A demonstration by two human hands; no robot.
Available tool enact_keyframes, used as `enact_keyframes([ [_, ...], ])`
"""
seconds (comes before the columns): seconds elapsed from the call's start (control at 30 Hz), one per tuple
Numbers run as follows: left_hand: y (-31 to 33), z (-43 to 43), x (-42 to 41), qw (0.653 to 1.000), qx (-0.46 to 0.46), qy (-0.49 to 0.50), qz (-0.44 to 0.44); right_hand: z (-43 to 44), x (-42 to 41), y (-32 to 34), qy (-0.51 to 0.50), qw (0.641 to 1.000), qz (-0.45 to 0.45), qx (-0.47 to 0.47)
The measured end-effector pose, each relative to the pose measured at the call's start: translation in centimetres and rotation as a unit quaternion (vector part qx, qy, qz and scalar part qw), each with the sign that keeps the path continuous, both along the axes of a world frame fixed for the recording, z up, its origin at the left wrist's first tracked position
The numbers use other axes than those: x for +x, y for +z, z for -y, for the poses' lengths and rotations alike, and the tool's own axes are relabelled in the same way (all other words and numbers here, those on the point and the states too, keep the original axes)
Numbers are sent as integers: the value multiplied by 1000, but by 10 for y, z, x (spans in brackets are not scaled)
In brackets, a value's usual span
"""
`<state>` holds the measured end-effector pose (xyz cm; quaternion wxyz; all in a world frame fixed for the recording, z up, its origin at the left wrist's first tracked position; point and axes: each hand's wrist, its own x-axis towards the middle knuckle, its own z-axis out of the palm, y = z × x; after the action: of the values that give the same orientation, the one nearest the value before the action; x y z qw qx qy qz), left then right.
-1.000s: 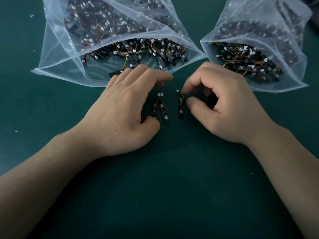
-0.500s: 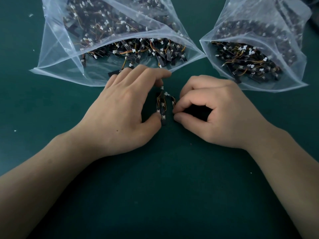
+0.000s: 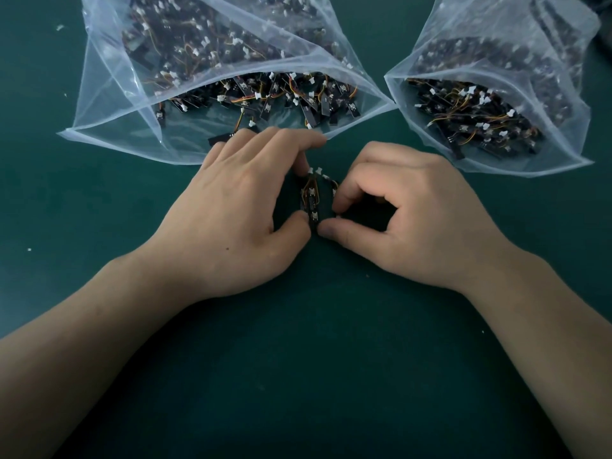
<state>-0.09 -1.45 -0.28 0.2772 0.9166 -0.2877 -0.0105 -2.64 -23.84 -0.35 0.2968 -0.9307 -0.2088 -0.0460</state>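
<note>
Three wired modules [image 3: 313, 200], lying apart a second ago, now sit bunched on the table [image 3: 298, 376] just below the big bag [image 3: 132, 140]. Left hand [image 3: 231, 210] and right hand [image 3: 407, 213] each pinch them between curled thumb and forefinger; gathering looks nearly finished.

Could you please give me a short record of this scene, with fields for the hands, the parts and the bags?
Surface: dark green mat
Left hand: thumb and fingertips pinch the bundle of small wired boards from its left side
Right hand: curled, thumb and forefinger pinch the same bundle from the right
Left bag: clear plastic, mouth open toward the hands, full of similar boards
Right bag: clear plastic, open, holds more such boards
</note>
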Motion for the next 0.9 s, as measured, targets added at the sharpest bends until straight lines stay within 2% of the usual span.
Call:
enact_keyframes([
  [0.4,3,2,-5,998,37,15,42,9,2,-4,32,999,-20,27],
  [0.7,7,2,-5,999,13,36,32,9,3,-4,29,998,-5,50],
  [0.8,9,1,-3,994,-12,82,64,9,4,-4,14,998,4,68],
  [0.9,8,-1,0,981,23,175,78,9,4,-6,6,998,11,69],
])
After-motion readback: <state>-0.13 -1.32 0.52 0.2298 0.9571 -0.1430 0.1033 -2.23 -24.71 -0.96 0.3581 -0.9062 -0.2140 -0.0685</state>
